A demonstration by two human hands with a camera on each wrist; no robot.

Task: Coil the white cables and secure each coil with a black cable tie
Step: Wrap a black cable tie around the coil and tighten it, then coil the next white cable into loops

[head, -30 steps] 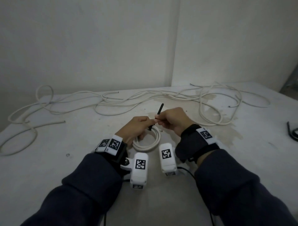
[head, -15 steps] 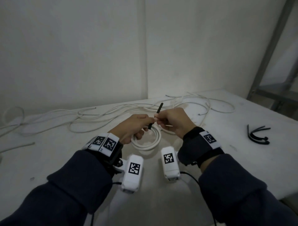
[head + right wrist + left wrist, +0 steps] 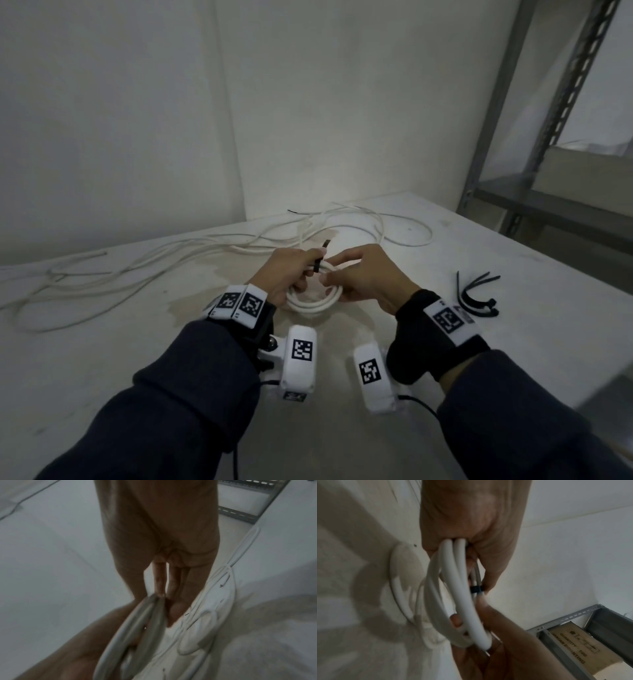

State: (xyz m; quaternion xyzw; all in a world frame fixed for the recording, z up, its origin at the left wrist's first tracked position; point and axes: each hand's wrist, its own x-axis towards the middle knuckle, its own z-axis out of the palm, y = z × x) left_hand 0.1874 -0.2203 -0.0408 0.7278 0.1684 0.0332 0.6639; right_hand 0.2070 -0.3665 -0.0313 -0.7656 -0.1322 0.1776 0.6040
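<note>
Coil (image 3: 314, 301) held just above tabletop (image 3: 102, 342) between both hands; left hand (image 3: 286, 270) pinches black tie (image 3: 319, 262) wrapped around strands, tail pointing up-away; right hand (image 3: 363, 277) grasps coil's right side, nearer spare ties (image 3: 478, 296)

Dim, grey, low-contrast light in all views, w/ one brighter pool on the bench (image 3: 346, 240) just behind the hands, soft shadows on the bench in the left wrist view, wide-angle bending at the head view's edges, both wrist views grainy & motion-blurred.
</note>
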